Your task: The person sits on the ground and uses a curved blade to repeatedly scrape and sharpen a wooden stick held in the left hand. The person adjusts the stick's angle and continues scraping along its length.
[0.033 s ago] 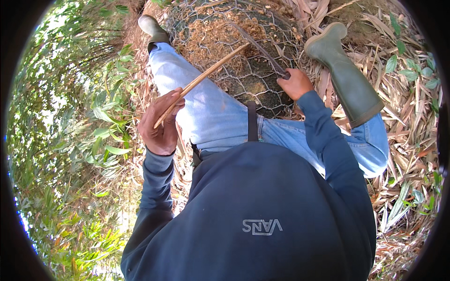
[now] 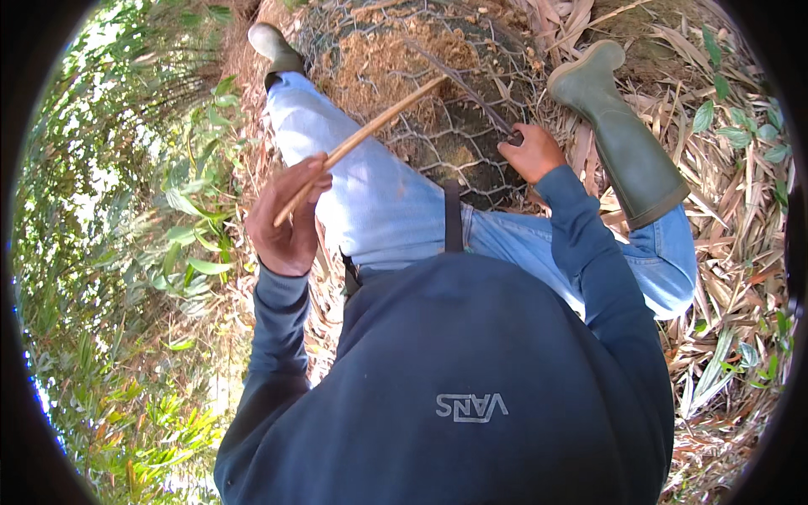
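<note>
Barely anything has moved since the earlier frame: the left hand and its pale, slender wooden stick have crept a touch away from the wearer, and the rest looks unchanged. From left to right, with a dark, rounded mound wrapped in grey hexagonal wire mesh as the landmark, leafy green plants fill the ground well to the mound's left. Nearer the mound, also to its left, the left hand has thumb and fingers clamped on the lower part of the stick, which slants up and rightward so that its far tip hangs over the mound. A leg in light-blue jeans stretches along the mound's left edge, ending in an olive-green rubber boot at its far left. Tan, crumbly shavings lie across the mound's far part. Above the mound, a long, thin, dark strip passes close by the stick's tip; whether they touch, I cannot tell. At the mound's near right edge, the right hand has its fingers closed on the strip's near end. A second olive-green rubber boot lies to the mound's right, beside dry, straw-coloured leaf litter.
</note>
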Available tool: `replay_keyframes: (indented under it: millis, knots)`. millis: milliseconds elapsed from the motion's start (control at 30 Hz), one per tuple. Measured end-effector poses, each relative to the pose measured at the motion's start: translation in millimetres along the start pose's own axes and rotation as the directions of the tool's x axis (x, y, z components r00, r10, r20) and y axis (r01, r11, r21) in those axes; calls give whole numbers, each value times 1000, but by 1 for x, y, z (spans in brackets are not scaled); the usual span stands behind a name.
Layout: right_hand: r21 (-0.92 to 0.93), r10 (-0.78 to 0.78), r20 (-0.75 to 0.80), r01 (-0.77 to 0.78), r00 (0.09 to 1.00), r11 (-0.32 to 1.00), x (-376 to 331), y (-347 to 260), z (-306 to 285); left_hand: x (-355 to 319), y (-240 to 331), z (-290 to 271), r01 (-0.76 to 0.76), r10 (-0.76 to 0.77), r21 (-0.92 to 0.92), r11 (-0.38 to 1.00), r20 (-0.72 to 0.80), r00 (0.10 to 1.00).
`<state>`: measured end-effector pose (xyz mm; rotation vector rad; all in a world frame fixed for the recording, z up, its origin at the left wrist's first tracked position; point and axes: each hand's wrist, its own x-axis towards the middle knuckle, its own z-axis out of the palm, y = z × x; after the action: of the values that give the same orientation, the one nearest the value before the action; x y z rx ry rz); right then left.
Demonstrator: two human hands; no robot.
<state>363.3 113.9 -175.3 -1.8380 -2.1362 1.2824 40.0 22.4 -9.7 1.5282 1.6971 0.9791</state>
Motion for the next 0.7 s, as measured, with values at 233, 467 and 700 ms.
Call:
replay_keyframes:
  millis: [233, 467, 700]
  knots:
    - [271, -321, 183, 267, 929, 925, -60, -97, -46, 4, 23, 5, -132, 121, 81, 988, 130, 984]
    - [47, 76, 230, -89, 970, 995, -26, -35, -20, -1, 21, 4, -177, 163, 88, 980, 139, 977]
    - [56, 130, 256, -148, 958, 987, -17, -38, -16, -2, 26, 4, -122, 120, 12, 993, 90, 989]
